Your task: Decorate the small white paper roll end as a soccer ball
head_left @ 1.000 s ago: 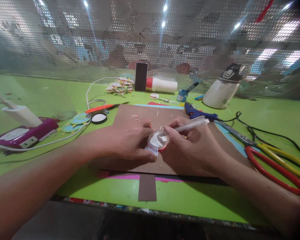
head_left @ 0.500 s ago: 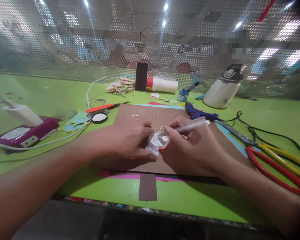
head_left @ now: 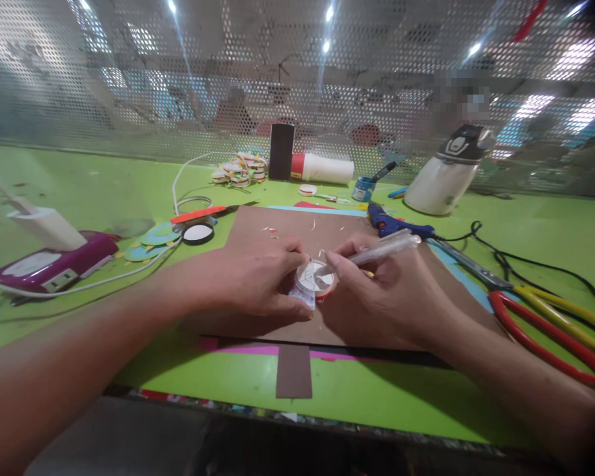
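A small round white disc [head_left: 321,283] with a red edge lies on a brown board [head_left: 272,324] in front of me. My left hand [head_left: 262,277] presses a clear ruler [head_left: 303,296], see-through and finely marked, flat over the disc's left part between thumb and fingers. Pinched in my right hand [head_left: 377,281] is a pen [head_left: 389,247] with a pale translucent barrel. It slants down leftwards, its point on or just above the disc by the ruler's edge; contact cannot be made out.
Large scissors [head_left: 545,330] with red and yellow handles and a blue glue gun [head_left: 396,223] lie right. A purple power strip [head_left: 54,268], orange cutter [head_left: 198,215] and round black-rimmed lid [head_left: 198,233] are left. A white bottle [head_left: 439,185] and paint jar [head_left: 363,189] stand behind.
Almost nothing differs. Both hands keep their hold on the ruler and the pen over the disc; the whole view shifts very slightly.
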The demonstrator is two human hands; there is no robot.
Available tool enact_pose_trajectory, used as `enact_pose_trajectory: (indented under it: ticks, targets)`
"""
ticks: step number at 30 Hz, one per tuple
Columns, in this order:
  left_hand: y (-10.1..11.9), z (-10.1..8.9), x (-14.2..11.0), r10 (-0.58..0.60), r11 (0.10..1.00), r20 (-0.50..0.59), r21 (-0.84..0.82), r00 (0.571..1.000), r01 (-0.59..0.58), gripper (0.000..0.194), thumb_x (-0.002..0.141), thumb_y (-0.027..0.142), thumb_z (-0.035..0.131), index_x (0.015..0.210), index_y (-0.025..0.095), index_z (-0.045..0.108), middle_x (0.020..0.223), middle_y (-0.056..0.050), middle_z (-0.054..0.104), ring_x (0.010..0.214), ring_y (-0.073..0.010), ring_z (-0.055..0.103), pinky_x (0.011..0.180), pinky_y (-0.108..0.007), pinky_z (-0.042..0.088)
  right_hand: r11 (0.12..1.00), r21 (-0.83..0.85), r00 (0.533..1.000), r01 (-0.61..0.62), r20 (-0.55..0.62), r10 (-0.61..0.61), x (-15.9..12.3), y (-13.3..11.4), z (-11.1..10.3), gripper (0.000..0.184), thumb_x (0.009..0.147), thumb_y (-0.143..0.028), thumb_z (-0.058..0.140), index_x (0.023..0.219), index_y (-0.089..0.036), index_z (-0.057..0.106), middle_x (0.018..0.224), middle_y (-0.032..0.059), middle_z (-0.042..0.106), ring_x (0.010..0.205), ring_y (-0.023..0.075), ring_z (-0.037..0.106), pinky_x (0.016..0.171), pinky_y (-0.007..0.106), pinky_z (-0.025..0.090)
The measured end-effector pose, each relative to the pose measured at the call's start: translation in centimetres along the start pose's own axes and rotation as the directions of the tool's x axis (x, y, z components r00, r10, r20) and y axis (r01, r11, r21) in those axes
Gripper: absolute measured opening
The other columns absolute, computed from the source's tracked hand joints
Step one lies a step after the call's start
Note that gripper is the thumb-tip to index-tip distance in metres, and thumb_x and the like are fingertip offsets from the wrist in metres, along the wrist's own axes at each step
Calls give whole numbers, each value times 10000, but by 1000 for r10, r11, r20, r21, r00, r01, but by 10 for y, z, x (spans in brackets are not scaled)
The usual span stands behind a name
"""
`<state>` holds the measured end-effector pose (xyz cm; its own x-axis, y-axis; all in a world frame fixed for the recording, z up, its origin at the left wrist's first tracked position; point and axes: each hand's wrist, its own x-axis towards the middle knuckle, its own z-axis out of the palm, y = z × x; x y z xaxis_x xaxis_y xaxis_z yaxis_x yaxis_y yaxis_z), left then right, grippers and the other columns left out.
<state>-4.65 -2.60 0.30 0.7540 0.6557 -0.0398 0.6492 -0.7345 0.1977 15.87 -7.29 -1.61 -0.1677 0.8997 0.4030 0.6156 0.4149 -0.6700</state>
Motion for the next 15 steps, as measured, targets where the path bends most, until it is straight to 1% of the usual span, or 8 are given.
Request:
enact_pose_trajectory:
  ticks: [3, 7, 15]
  targets:
    - [-2, 0, 1, 22, 1000, 35, -1, 999, -22, 418, 882, 609, 602, 1118, 272, 680, 1165, -64, 641, 1032, -266, 619, 861, -366, 476, 1000, 15, 1000, -6, 14, 5, 0, -2, -1, 270, 915, -328, 553, 710, -175, 641, 658, 47, 665, 605, 159, 547, 513, 290, 368]
    - [-3, 1, 0, 20, 1000, 35, -4, 999, -20, 429, 883, 633, 588, 1121, 284, 666, 1154, -51, 632, 1005, -262, 618, 855, -381, 468, 998, 48, 999, -39, 14, 38, -1, -2, -1, 258, 905, -333, 559, 709, -180, 628, 626, 21, 613, 566, 139, 498, 499, 288, 350]
    - [-3, 2, -1, 25, 1000, 23, 10, 999, -25, 432, 883, 642, 586, 1107, 280, 660, 1140, -51, 627, 958, -246, 608, 769, -358, 449, 991, 110, 996, -81, 32, 77, -3, -3, -1, 275, 896, -349, 562, 668, -196, 579, 578, -12, 537, 537, 116, 450, 477, 274, 319]
